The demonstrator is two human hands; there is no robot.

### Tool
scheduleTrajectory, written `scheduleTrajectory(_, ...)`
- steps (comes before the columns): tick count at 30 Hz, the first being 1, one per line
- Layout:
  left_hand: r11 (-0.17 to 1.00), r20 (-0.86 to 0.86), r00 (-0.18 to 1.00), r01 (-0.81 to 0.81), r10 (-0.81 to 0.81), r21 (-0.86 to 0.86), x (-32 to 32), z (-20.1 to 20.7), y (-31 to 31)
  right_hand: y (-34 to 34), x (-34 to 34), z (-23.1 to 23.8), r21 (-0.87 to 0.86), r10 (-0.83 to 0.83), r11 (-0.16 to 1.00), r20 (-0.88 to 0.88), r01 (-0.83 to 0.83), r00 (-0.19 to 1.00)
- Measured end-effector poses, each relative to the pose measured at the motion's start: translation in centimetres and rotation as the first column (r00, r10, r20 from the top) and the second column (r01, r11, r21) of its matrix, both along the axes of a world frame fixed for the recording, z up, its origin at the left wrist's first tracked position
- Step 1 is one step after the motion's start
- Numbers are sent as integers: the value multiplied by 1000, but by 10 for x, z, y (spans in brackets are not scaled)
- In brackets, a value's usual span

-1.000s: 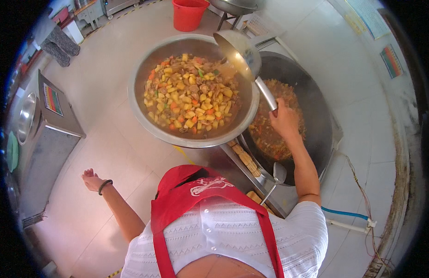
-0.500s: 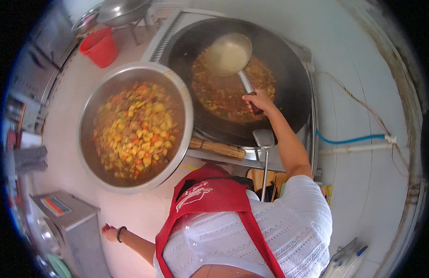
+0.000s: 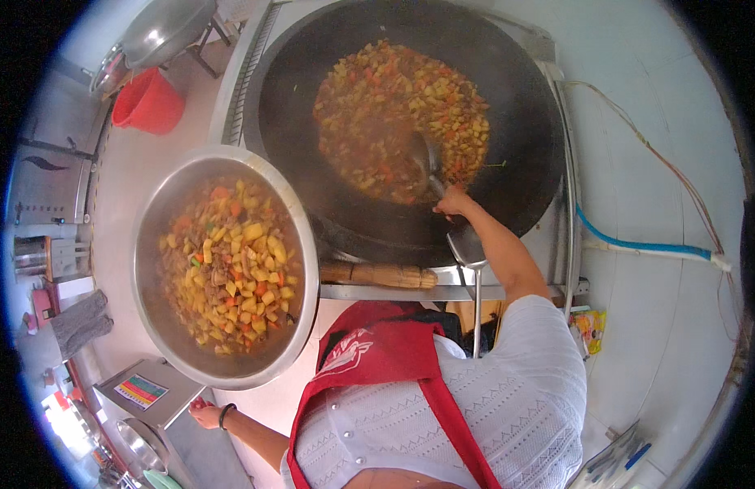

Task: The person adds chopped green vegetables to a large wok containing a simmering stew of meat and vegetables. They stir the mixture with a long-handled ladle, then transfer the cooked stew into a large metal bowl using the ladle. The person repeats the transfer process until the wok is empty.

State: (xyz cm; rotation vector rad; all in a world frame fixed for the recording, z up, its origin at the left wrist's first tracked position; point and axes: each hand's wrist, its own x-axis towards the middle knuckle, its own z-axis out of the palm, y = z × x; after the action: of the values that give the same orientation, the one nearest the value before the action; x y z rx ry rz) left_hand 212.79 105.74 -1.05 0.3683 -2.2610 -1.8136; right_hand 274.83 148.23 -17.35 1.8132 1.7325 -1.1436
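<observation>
My right hand [image 3: 455, 202] is closed round the handle of a metal ladle [image 3: 430, 167]. The ladle's bowl dips into a steaming stew of diced potato, carrot and other bits [image 3: 394, 106] inside a large black wok [image 3: 520, 130]. Down at the lower left hangs my left hand [image 3: 204, 413], holding nothing, its fingers loosely apart. It appears just below the rim of a wide steel basin [image 3: 149, 326]; I cannot tell whether they touch. Chunky cooked potato and carrot [image 3: 239, 277] partly fill that basin, left of the wok.
A long-handled metal spatula [image 3: 477, 301] leans at the stove's front edge, beside a bundled bamboo brush [image 3: 381, 275]. A red bucket [image 3: 149, 102] stands on the floor at the far left. Low left is a grey metal cabinet [image 3: 161, 383]; a blue hose [image 3: 638, 244] runs along the right wall.
The ladle, held raised over the wok with pale liquid in it before, is now turned down into the stew. The view has shifted; my left hand now appears closer to the basin.
</observation>
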Motion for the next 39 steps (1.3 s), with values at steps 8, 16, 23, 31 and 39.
scheduleTrajectory(8,999,34,998,-47,46,17,25,3,-20,21,-100,-41,-434,-649,761,-517,482,558)
scheduleTrajectory(16,999,-6,1000,16,-17,-52,40,20,-45,14,-106,-18,-650,-758,638,-623,413,190)
scheduleTrajectory(23,995,-49,994,92,-93,-32,16,2,-52,-47,-72,58,-449,-607,753,-757,481,243)
scheduleTrajectory(31,967,-2,993,112,-114,231,16,-32,-33,-92,-61,212,-232,-396,877,-846,420,358)
scheduleTrajectory(39,933,1,996,86,-92,351,27,-42,-79,-143,-134,291,-183,-312,933,-840,309,444)
